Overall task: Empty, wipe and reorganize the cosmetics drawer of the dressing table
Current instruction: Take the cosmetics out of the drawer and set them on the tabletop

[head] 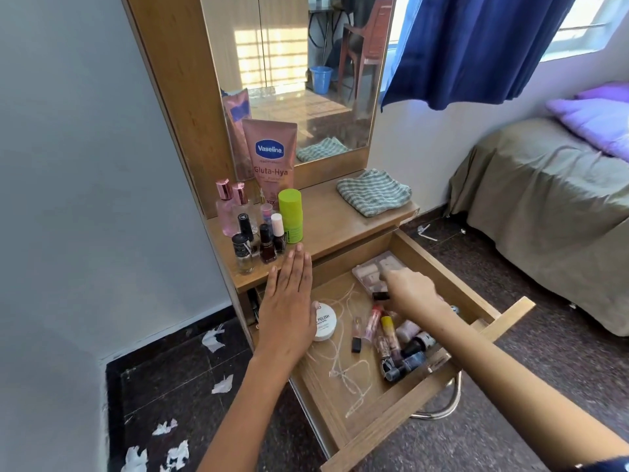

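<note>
Counts on the worktop and in the drawer

One Vaseline tube (270, 158), two pink perfume bottles (227, 212), one green stick (290, 215), four nail polish bottles (267, 243) and one folded cloth (373, 192) on the worktop (326, 226); one white jar (325, 321) in the drawer (343, 403).

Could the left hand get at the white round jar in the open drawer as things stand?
Probably yes: the left hand hovers flat, holding nothing, right beside the white jar, which lies uncovered in the drawer.
</note>
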